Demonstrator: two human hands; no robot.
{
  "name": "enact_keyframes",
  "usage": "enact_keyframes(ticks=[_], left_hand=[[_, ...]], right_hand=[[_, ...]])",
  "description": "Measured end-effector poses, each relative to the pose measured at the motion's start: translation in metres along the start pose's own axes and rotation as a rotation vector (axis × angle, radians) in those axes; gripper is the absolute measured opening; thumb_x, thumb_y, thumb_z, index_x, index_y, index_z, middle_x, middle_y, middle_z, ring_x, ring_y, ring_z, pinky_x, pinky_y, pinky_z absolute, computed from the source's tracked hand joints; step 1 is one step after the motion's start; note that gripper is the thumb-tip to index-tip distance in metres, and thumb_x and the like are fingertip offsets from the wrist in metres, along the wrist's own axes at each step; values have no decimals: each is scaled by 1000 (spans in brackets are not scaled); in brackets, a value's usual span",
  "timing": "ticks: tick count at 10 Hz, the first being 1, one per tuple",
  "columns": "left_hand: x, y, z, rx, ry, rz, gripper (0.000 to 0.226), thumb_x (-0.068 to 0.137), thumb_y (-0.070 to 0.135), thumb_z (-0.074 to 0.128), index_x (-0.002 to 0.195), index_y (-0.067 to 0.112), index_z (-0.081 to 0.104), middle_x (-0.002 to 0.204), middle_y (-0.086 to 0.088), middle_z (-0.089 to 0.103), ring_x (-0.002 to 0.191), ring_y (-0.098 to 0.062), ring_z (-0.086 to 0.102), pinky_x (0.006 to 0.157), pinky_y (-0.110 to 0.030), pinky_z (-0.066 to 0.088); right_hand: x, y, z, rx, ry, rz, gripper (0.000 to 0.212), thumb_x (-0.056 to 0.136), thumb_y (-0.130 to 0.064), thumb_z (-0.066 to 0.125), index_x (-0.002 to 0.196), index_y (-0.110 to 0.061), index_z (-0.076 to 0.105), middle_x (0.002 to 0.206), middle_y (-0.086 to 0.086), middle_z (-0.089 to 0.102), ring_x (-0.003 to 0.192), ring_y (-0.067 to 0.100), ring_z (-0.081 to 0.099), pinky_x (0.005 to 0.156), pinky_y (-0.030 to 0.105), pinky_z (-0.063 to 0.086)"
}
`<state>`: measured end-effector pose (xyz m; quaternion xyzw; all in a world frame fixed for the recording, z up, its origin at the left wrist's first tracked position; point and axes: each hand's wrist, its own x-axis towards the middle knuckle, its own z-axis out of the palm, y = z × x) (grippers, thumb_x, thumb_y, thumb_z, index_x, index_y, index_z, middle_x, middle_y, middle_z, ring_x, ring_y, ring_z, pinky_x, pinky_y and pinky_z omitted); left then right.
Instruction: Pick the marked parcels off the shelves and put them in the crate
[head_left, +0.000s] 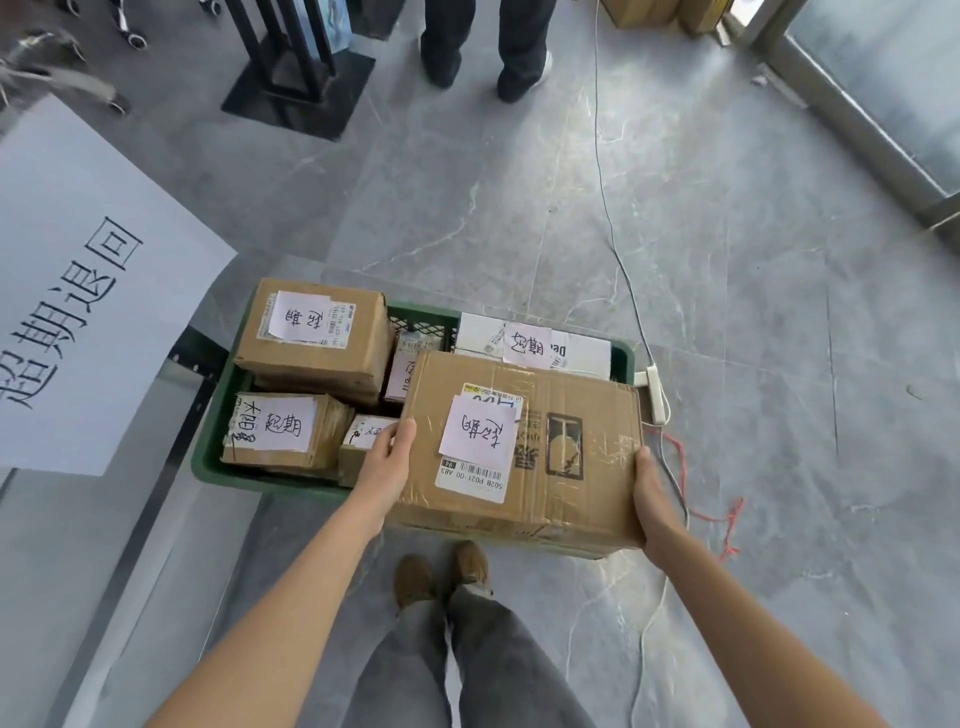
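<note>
Head view: we grip the box at both ends, left hand on the left edge and right hand at the near right corner. Its long axis runs left-right, over the right half of the crate. The box is taped cardboard with a paper note. The crate is green plastic lattice.

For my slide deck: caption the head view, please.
Left hand and right hand hold a marked box over the green crate.
</note>
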<state>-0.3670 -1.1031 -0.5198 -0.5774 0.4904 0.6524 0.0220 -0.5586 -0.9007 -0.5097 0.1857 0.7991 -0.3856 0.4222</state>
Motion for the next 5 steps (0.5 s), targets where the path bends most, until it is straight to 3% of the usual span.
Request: enact_keyframes(ticks=[1,2,3,4,5], left_hand=[[-2,5,-2,73,28,19,56,95,53,34,143,24,30,139,-3,46,121,-22,48,99,-38,42],[-2,11,-8,127,50,49,57,97,46,36,146,22,23,149,-4,35,133,-25,37,108,-41,34],[-9,19,-12,227,20,68,56,98,42,36,148,20,21,150,-6,33,136,-25,33,109,-40,29],[-18,26,-18,330,47,159,53,101,40,27,149,18,20,152,-7,30,139,-24,29,111,-39,25],[-34,41,-27,432,226,348,53,101,43,16,149,21,23,157,-3,19,145,-26,13,116,-45,14]], right_hand=[[1,2,-2,-60,15,-22,67,95,-60,21,139,-14,45,136,9,51,123,26,49,108,44,38],[-2,5,-5,-148,47,-69,72,93,-61,20,143,-12,39,140,11,46,127,29,44,107,43,36],[-11,-3,-4,-212,80,-120,65,99,-52,20,146,-8,33,148,15,37,137,32,34,111,44,27],[-21,-7,3,-322,148,-195,60,100,-45,24,139,-2,38,144,20,41,134,35,36,110,43,27],[-40,-15,14,-390,224,-309,57,99,-44,24,145,-10,30,157,15,18,145,33,13,115,46,12]])
